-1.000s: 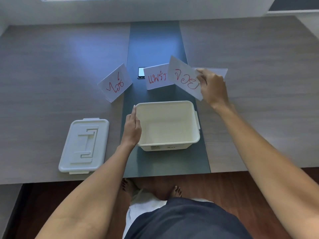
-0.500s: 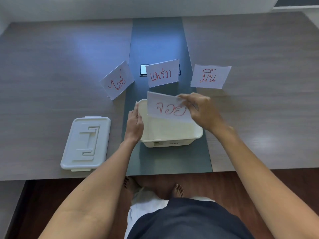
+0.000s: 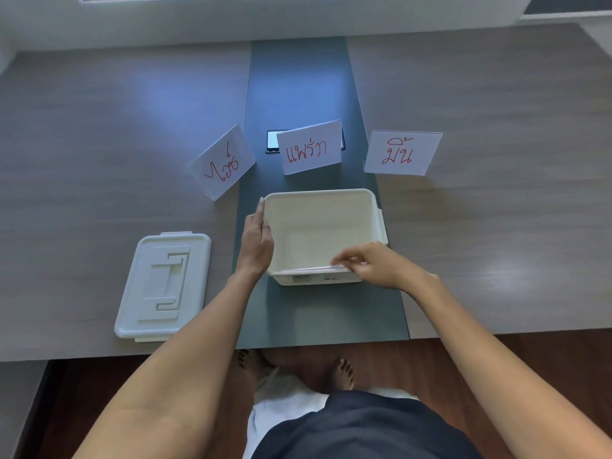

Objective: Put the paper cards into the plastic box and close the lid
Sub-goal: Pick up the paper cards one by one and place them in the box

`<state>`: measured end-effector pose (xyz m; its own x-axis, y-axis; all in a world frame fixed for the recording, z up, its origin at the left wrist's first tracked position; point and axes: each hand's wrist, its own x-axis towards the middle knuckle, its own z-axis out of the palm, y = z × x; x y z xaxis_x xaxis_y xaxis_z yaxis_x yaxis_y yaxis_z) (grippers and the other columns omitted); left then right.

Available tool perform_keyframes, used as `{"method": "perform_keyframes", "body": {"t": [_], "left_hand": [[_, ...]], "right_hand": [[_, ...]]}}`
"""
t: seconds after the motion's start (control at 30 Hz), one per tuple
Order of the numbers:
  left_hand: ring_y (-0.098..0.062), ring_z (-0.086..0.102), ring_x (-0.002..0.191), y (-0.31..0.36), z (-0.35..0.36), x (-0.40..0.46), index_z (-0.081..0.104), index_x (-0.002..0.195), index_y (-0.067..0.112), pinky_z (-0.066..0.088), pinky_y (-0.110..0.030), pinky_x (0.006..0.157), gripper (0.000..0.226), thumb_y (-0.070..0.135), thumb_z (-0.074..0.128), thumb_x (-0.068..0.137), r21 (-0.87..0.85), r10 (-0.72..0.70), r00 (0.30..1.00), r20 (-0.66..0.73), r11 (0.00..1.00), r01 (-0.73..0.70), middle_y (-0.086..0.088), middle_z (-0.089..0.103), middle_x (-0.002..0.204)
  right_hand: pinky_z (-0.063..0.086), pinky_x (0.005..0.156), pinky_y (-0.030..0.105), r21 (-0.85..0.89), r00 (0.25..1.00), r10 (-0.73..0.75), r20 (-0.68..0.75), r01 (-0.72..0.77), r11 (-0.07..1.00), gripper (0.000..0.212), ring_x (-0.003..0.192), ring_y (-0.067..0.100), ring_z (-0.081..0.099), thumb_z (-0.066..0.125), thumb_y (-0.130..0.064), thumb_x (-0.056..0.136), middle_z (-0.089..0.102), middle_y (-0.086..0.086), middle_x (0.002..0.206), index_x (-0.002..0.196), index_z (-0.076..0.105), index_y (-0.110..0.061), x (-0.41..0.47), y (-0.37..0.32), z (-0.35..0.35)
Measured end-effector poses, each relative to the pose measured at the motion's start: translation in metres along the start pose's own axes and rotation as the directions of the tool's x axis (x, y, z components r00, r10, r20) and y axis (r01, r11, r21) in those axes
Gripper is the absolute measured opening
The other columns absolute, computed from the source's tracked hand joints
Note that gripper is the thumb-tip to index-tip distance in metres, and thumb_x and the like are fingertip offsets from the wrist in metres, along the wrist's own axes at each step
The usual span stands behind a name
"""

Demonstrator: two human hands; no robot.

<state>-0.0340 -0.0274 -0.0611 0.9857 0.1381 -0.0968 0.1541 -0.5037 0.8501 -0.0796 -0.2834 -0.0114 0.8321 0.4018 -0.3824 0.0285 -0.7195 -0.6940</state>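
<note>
I see a plastic box point(image 3: 323, 207), off-white, smooth, faintly glossy at its rim. Its lid point(image 3: 164, 284) looks like the same smooth plastic, moulded in raised ridges. The three standing cards point(image 3: 309, 147) are matt white paper with red ink. The tabletop point(image 3: 496, 210) is grey wood-grain laminate with soft sheen; its centre strip point(image 3: 298, 81) looks matt dark grey.

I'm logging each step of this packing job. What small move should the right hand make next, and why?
Probably let go of the card and reach for another. The right hand pinches it at the box's near wall, almost inside, while three cards stand beyond the box and the left hand steadies its side.
</note>
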Motion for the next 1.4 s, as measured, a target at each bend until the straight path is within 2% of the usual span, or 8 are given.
{"method": "perform_keyframes", "body": {"t": [0.17,0.4,0.63,0.8,0.97,1.07,1.2,1.4], "left_hand": [[-0.01,0.047,0.098,-0.003,0.0,0.003,0.025,0.158,0.023,0.031,-0.001,0.085,0.054,0.011,0.028,0.106,0.006,0.011,1.0,0.003,1.0,-0.011,-0.01,0.049,0.115],[0.006,0.047,0.096,-0.005,-0.001,0.005,0.024,0.158,0.024,0.027,0.007,0.082,0.054,0.011,0.028,0.106,0.014,0.009,1.0,0.016,1.0,-0.01,-0.011,0.049,0.121],[0.005,0.048,0.095,-0.004,0.001,0.008,0.023,0.158,0.024,0.03,0.006,0.082,0.054,0.011,0.028,0.106,0.034,0.001,1.0,0.02,0.999,-0.002,-0.01,0.049,0.121],[0.005,0.048,0.095,-0.004,0.001,0.007,0.025,0.158,0.023,0.028,0.008,0.082,0.054,0.01,0.028,0.106,0.037,0.011,1.0,0.004,0.999,-0.011,-0.009,0.05,0.118],[0.003,0.049,0.095,-0.003,0.003,0.006,0.025,0.158,0.024,0.029,0.007,0.083,0.053,0.011,0.028,0.106,0.046,0.012,1.0,-0.005,0.999,-0.012,-0.007,0.05,0.113],[0.007,0.049,0.096,-0.003,0.003,0.007,0.025,0.158,0.025,0.028,0.008,0.083,0.053,0.013,0.029,0.107,0.05,0.009,1.0,-0.008,0.999,-0.009,-0.005,0.051,0.115],[0.015,0.047,0.094,-0.005,0.002,0.007,0.025,0.158,0.027,0.028,0.008,0.084,0.052,0.015,0.028,0.107,0.049,0.002,1.0,-0.005,0.999,-0.002,-0.004,0.051,0.115],[0.021,0.044,0.096,-0.004,0.003,0.007,0.024,0.158,0.026,0.027,0.009,0.084,0.053,0.013,0.027,0.107,0.059,0.012,1.0,0.004,0.998,-0.012,0.001,0.049,0.117]], "right_hand": [[0.052,0.086,0.025,0.026,0.999,0.028,0.016,-0.029,0.999,0.025,0.098,0.006,0.067,0.054,-0.022,0.097,0.074,-0.012,0.109,0.113,0.073,-0.025,0.01,-0.005,-0.01],[0.054,0.081,0.021,-0.009,0.964,-0.073,-0.255,0.073,0.997,0.024,0.092,0.012,0.07,0.058,-0.02,0.098,0.075,-0.003,0.107,0.118,0.07,-0.016,0.048,-0.012,-0.067],[0.047,0.094,0.03,-0.071,0.868,0.102,-0.486,-0.156,0.985,0.03,0.106,0.023,0.065,0.051,-0.018,0.095,0.07,0.006,0.119,0.119,0.07,-0.016,0.107,0.032,-0.144],[0.031,0.113,0.042,-0.217,0.814,0.218,-0.539,-0.384,0.898,0.045,0.135,0.035,0.041,0.053,-0.024,0.094,0.043,0.014,0.146,0.138,0.053,-0.018,0.136,0.074,-0.179],[0.006,0.121,0.047,-0.339,0.798,0.376,-0.47,-0.557,0.758,0.081,0.153,0.034,0.0,0.059,-0.032,0.096,0.001,0.013,0.166,0.158,0.009,-0.021,0.149,0.109,-0.198],[0.004,0.121,0.048,-0.379,0.805,0.382,-0.454,-0.562,0.735,0.083,0.153,0.033,-0.003,0.057,-0.018,0.096,0.001,0.013,0.166,0.158,0.002,-0.022,0.154,0.12,-0.205],[0.022,0.113,0.045,-0.428,0.808,0.319,-0.495,-0.547,0.719,0.079,0.138,0.039,0.025,0.053,0.0,0.088,0.025,0.02,0.15,0.155,0.016,-0.019,0.159,0.121,-0.208],[0.031,0.105,0.045,-0.497,0.801,0.245,-0.546,-0.545,0.674,0.034,0.118,0.041,0.048,0.05,0.001,0.088,0.043,0.023,0.129,0.121,0.054,-0.008,0.163,0.123,-0.205]]}}
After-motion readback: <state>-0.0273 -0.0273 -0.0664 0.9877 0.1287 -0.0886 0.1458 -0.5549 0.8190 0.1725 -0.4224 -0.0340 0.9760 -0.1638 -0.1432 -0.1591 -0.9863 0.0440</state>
